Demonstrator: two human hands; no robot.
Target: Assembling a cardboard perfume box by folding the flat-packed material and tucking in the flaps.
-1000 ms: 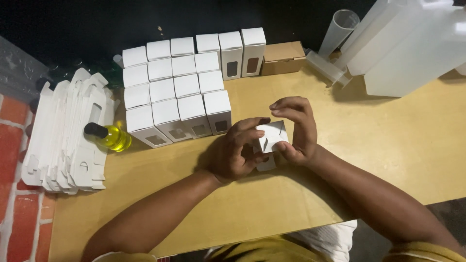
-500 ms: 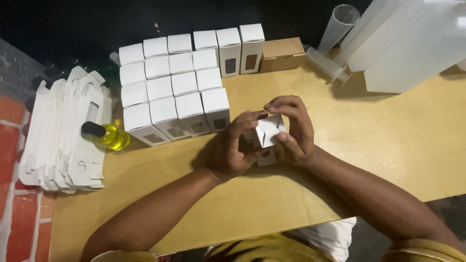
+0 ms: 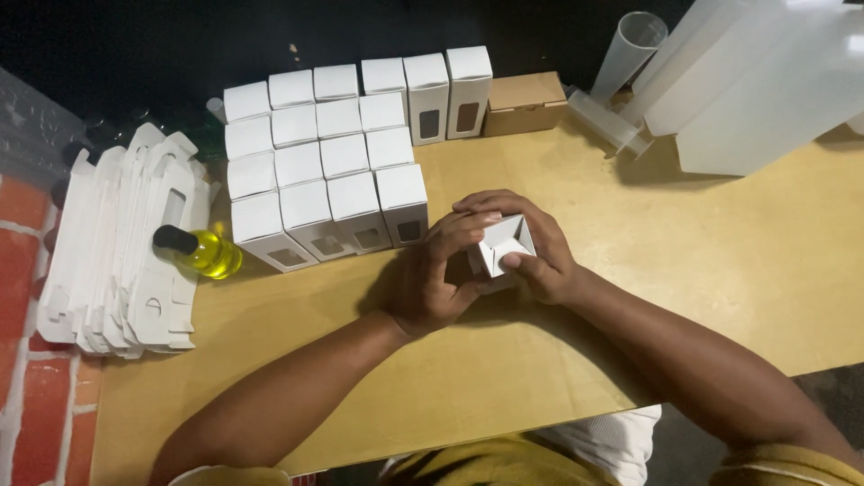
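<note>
1. My left hand (image 3: 432,279) and right hand (image 3: 533,241) are both closed around one small white carton (image 3: 500,249), held just above the wooden table (image 3: 720,270), near its middle. Its end flaps are half folded and face up at me.
2. Left fingertips press on the top flap; right fingers wrap the far side, with the thumb on the lower flap.
3. Risk, as I judge it: squeezing too hard could crease the thin card, or a flap could buckle instead of tucking in.
4. Risk: the carton sits just beside the front row of finished boxes (image 3: 342,153). A nudge from my left knuckles could tip the nearest one and domino the rest.
5. Risk: the yellow bottle (image 3: 202,252) lies on its side near the flat blanks (image 3: 126,252) and could roll if the table is bumped.
6. Counts: about 18 standing white boxes, some with a window. One brown cardboard box (image 3: 525,103). One yellow bottle with a black cap. Two clear cylinders (image 3: 621,81) at top right.
7. Flat die-cut blanks are stacked at the left. They overlap, so I can't count them exactly.
</note>
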